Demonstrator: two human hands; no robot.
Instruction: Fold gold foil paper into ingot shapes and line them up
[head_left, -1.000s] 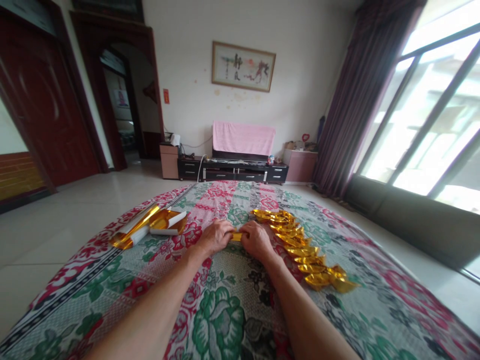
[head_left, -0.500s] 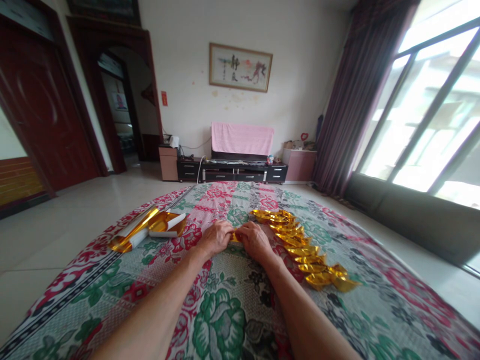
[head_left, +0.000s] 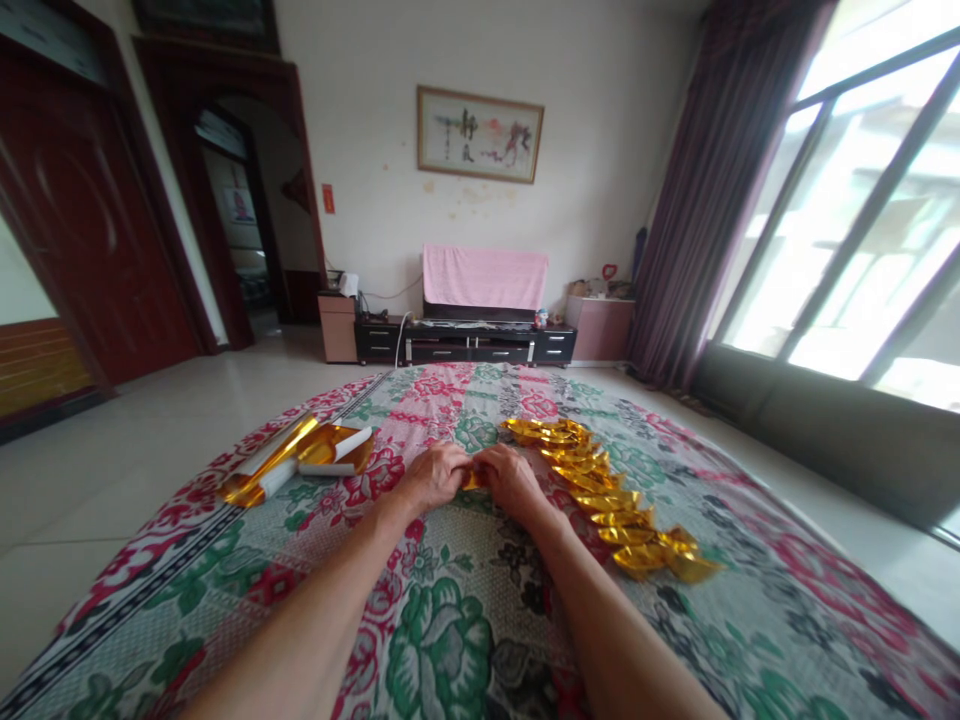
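Close together over the middle of the flowered cloth (head_left: 442, 640), both my hands pinch one small piece of gold foil paper (head_left: 474, 481). My left hand (head_left: 436, 474) is closed on its left end, and my right hand (head_left: 510, 480) grips the right end. Fingers cover most of the piece, so its folded shape is hard to make out. To the right runs a slanting row of several folded gold paper ingots (head_left: 604, 500). Curled gold foil sheets (head_left: 270, 460) with white backs lie on the left, beside another bent gold sheet (head_left: 337, 450).
The cloth covers a bed-like surface with a rounded far edge. Beyond it stands a low black cabinet (head_left: 480, 350) carrying a screen under a pink cloth (head_left: 486, 275). A purple curtain (head_left: 727, 200) and window are on the right, a red door (head_left: 90, 210) on the left.
My hands have drawn slightly closer together on the gold foil paper, and less of it shows between the fingers. The ingots and loose sheets stay where they were.
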